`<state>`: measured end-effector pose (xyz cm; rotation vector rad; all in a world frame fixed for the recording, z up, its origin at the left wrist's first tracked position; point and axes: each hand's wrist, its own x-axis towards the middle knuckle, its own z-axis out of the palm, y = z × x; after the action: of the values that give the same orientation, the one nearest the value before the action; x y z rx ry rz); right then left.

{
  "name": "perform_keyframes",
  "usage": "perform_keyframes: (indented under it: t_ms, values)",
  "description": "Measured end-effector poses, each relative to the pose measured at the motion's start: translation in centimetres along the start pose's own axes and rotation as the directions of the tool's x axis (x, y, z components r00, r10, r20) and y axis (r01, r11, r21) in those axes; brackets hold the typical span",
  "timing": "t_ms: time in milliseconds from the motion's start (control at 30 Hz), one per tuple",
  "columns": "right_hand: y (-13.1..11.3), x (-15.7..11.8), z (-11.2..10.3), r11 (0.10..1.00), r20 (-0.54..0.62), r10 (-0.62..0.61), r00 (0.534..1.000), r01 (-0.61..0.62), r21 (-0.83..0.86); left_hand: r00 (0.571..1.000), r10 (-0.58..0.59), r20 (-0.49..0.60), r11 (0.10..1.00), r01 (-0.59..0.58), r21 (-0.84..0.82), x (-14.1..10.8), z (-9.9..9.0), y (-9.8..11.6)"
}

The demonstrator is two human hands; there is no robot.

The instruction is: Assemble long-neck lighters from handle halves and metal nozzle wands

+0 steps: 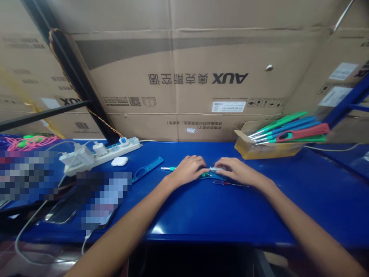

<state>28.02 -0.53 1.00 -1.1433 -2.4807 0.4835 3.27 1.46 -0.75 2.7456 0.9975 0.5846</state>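
Note:
My left hand [188, 169] is closed over a utility lighter that lies on the blue table. The lighter's metal nozzle [165, 168] with a green collar sticks out to the left of that hand. Close by, my right hand [236, 170] has its fingers pinched on a small clear-grey piece [216, 169], whose kind I cannot make out. Green and blue lighter parts [206, 175] show between and under the fingers, partly hidden. Just in front of the right hand lies a small screwdriver [220, 182] with a clear handle and a thin shaft.
A blue handle shell [148, 168] lies to the left, near a white earphone case [119, 161]. Phones [108, 200] with cables and a power strip [129, 145] occupy the left side. A cardboard box [245, 150] of several lighters stands back right. Large cartons [196, 57] wall the rear.

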Motion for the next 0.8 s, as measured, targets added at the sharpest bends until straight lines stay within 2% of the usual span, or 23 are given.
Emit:
perform_keyframes:
  t_ms: [100,233,500,633,800]
  values:
    - [-0.3,-0.2,-0.3,0.999,0.022,-0.013,1.000,0.013,-0.029,0.997,0.070,0.038,0.998,-0.070,0.002,-0.5,-0.8,-0.2]
    - [-0.2,-0.4,-0.3,0.999,0.056,-0.012,0.998,0.014,-0.031,0.996,0.052,0.076,0.998,-0.055,0.036,-0.6,-1.1,-0.4]
    - [0.5,-0.2,0.2,0.996,0.072,0.016,0.997,-0.010,-0.085,0.995,0.097,0.003,0.993,-0.097,0.065,-0.4,0.1,-0.4]
    - [0.8,-0.3,0.1,0.994,0.082,0.010,0.997,-0.001,-0.113,1.000,0.029,-0.010,0.997,-0.029,0.074,-0.4,0.2,-0.4]
    - [0.4,-0.4,0.5,0.997,0.058,-0.050,0.997,0.053,-0.062,0.998,-0.058,-0.037,0.996,0.061,0.071,-0.4,0.6,-0.5]
